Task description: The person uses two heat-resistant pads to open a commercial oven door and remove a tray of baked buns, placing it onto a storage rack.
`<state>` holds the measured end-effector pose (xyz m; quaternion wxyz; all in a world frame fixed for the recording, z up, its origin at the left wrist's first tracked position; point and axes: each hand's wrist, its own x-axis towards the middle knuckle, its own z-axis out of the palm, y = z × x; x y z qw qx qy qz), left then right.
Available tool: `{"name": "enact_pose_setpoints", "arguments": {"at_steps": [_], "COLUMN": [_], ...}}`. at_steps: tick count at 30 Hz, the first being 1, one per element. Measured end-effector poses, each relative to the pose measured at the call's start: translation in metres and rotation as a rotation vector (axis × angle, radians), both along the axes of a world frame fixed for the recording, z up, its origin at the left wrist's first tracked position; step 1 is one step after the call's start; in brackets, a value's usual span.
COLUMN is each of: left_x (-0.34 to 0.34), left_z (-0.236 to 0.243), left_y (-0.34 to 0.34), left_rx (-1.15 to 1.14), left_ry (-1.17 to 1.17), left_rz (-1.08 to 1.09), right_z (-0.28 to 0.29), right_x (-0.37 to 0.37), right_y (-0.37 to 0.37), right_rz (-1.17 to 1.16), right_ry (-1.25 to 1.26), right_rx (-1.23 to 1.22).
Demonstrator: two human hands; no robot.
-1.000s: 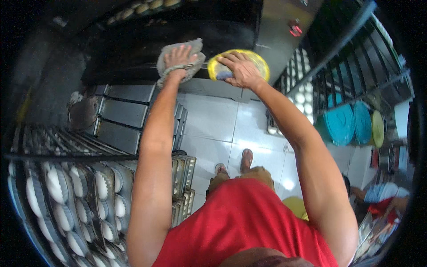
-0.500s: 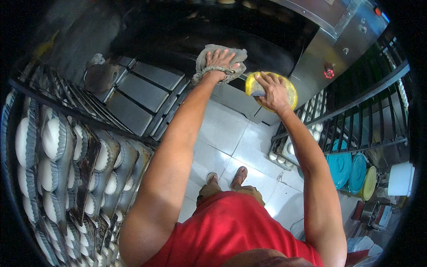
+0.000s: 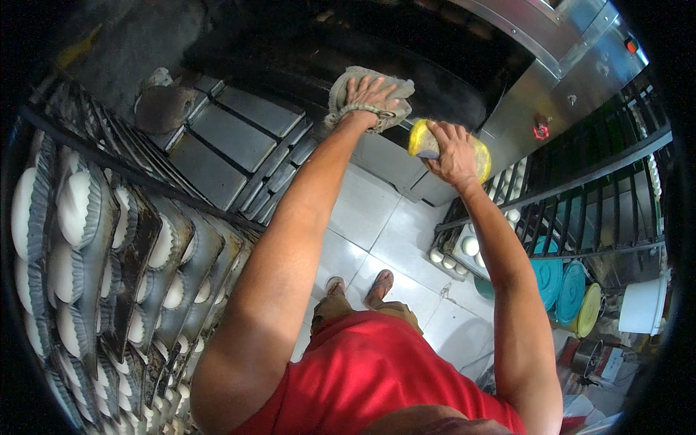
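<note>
At the lower lip of the dark oven (image 3: 406, 65) opening, the left hand (image 3: 371, 96) is pressed flat, fingers spread, onto a grey cloth (image 3: 348, 90) that is wrapped under the palm. Just beside it, the right hand (image 3: 453, 152) is closed around a yellow pad (image 3: 480, 156), its fingers curled over the top. Both arms are stretched forward and nearly straight from a red shirt (image 3: 362, 377). Below, pale floor tiles (image 3: 370, 210) and two sandalled feet are seen. Along the left side, a rack (image 3: 109, 239) of dark trays filled with white rounds of dough is stacked; to the right, a black metal frame (image 3: 580, 188) and teal lids (image 3: 558, 279) are set.
</note>
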<state>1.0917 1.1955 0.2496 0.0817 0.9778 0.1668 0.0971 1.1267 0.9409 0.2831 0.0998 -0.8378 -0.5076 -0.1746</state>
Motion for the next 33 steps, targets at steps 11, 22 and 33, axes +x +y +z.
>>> {"name": "enact_pose_setpoints", "arguments": {"at_steps": [11, 22, 33], "left_x": [0.001, -0.001, 0.007], "left_z": [-0.012, 0.002, -0.002], "left_y": [0.002, -0.004, 0.005], "left_rx": [0.035, 0.018, 0.039], "left_ry": [-0.143, -0.010, -0.009], "left_rz": [0.018, 0.046, -0.007], "right_z": [-0.003, -0.007, -0.007], "right_x": [-0.004, -0.004, -0.006], "right_y": [-0.001, -0.003, 0.000], "right_rz": [-0.036, -0.041, -0.055], "right_ry": [-0.088, -0.106, -0.086], "right_rx": [-0.130, -0.109, -0.105]}}
